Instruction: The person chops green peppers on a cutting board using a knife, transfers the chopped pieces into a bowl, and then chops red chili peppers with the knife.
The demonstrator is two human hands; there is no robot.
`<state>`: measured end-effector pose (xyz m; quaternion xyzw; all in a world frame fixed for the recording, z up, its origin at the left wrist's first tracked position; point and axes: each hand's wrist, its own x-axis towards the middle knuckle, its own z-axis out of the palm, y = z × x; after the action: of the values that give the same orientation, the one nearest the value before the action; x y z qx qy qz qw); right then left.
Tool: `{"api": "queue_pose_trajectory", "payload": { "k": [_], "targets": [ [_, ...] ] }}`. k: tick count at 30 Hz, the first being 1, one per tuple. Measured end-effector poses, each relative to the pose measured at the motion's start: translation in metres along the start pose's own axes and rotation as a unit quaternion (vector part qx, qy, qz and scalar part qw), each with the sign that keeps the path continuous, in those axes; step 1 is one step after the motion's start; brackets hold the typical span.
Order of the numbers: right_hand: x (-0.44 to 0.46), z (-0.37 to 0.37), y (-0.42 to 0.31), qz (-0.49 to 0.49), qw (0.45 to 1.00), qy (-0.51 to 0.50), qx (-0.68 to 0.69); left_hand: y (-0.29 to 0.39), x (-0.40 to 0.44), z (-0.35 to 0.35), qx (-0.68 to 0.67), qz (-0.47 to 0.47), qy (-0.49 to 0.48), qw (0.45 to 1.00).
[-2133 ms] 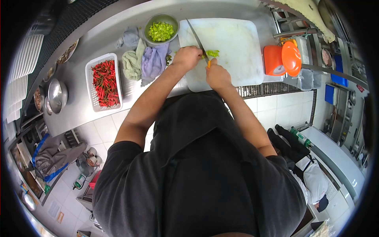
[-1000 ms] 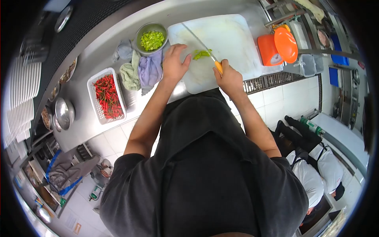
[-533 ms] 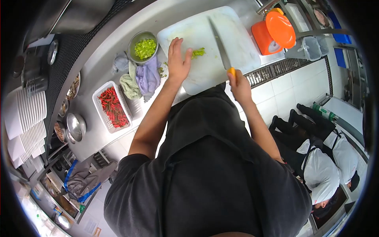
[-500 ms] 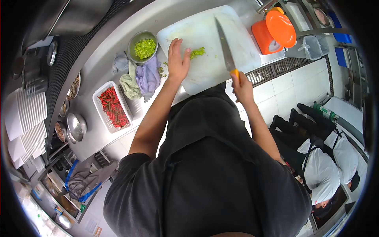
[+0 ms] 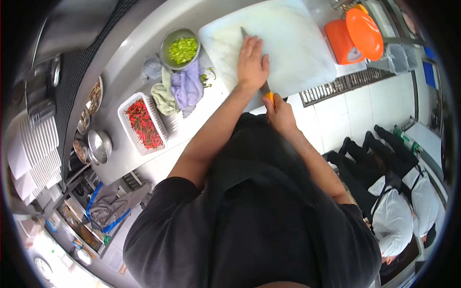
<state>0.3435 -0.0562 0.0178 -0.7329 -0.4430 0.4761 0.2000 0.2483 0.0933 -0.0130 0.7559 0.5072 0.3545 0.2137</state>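
On the white cutting board (image 5: 297, 53) my left hand (image 5: 252, 62) lies over the blade of a knife (image 5: 270, 97), its thumb apart from the other fingers. My right hand (image 5: 281, 114) is wrapped round the knife's yellow handle. The blade's tip shows beyond my left fingertips; the middle of the blade is hidden under that hand. No green pieces show on the board, and anything beneath my left hand is hidden. Left of the board, a metal bowl (image 5: 166, 48) holds chopped green pieces (image 5: 183, 50).
Green and purple cloths (image 5: 187, 87) lie by the bowl. A white basket (image 5: 123, 120) holds red chilies (image 5: 142, 126). An orange scale (image 5: 338, 41) stands right of the board. Metal bowls (image 5: 100, 146) are at the left. Two people in white tops (image 5: 393, 223) are at the lower right.
My left hand has moved right, onto the knife blade. My right hand has brought the knife left, towards it. The green pieces on the board no longer show. The whole view has shifted.
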Motion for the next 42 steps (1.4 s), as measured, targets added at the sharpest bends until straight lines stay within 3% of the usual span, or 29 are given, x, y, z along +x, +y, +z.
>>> {"api": "queue_pose_trajectory", "payload": {
  "k": [6,12,16,18,20,22,23,27,30,33,36,38,42],
  "targets": [
    [0.002,0.022,-0.031,0.002,0.993,-0.058,0.099,-0.021,0.004,0.002,-0.107,-0.080,0.069,0.989],
    [0.025,0.037,-0.080,-0.135,0.978,-0.126,0.100,-0.062,0.038,-0.081,-0.036,-0.050,0.233,0.970],
    [0.022,0.029,-0.131,-0.113,0.972,-0.178,0.100,-0.109,0.069,-0.140,-0.025,-0.034,0.314,0.949],
    [0.017,0.010,-0.130,-0.113,0.973,-0.190,0.073,-0.142,0.071,-0.149,0.035,-0.095,0.306,0.946],
    [0.014,-0.006,-0.111,-0.114,0.983,-0.141,0.039,-0.155,0.063,-0.151,0.042,-0.130,0.291,0.947],
    [0.023,-0.022,-0.076,-0.122,0.991,-0.054,-0.003,-0.134,0.041,-0.175,0.074,-0.083,0.266,0.958],
    [0.030,-0.034,-0.058,-0.157,0.983,0.008,-0.099,-0.118,0.025,-0.182,0.087,-0.059,0.243,0.964],
    [0.044,-0.065,-0.026,-0.184,0.892,0.203,-0.361,-0.090,-0.043,-0.225,0.100,-0.084,0.291,0.948],
    [0.074,-0.085,0.008,-0.208,0.882,0.207,-0.367,-0.105,-0.105,-0.273,0.222,-0.158,0.385,0.882],
    [0.095,-0.096,0.024,-0.216,0.883,0.184,-0.373,-0.134,-0.164,-0.328,0.286,-0.254,0.417,0.824],
    [0.101,-0.103,0.023,-0.200,0.899,0.143,-0.363,-0.154,-0.209,-0.371,0.244,-0.445,0.285,0.813],
    [0.105,-0.108,0.021,-0.201,0.905,0.128,-0.353,-0.163,-0.219,-0.383,0.214,-0.492,0.208,0.818],
    [0.104,-0.110,0.019,-0.213,0.905,0.115,-0.349,-0.163,-0.217,-0.383,0.229,-0.451,0.154,0.849]
  ]
}}
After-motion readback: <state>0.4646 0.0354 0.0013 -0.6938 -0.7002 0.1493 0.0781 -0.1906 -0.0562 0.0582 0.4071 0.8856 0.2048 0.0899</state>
